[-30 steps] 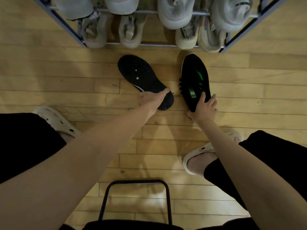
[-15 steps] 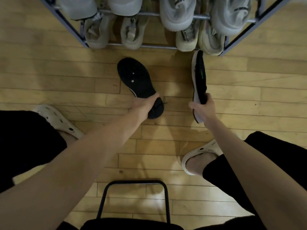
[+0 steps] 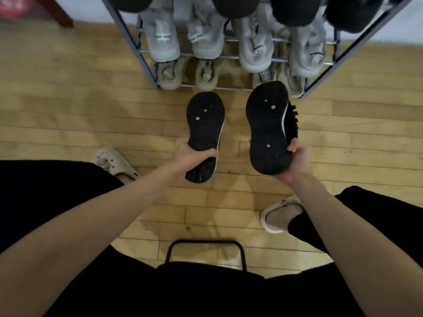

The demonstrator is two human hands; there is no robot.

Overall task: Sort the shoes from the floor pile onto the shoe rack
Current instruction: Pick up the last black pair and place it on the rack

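Floor: pale wood planks (image 3: 68,124), with a dark-framed shoe rack (image 3: 146,62) at the far edge.
Rack: grey sneakers (image 3: 163,40) on the middle rail, beige pairs below, dark shoes on top, probably slippers.
Left hand (image 3: 190,157): grip curled round the heel of the left black shoe (image 3: 204,121), sole up, off the floor.
Right hand (image 3: 297,156): grip clasping the right black shoe (image 3: 267,126), sole up, toe just before the rack's lowest rail.
Feet: cream clogs (image 3: 114,161) on the planks.
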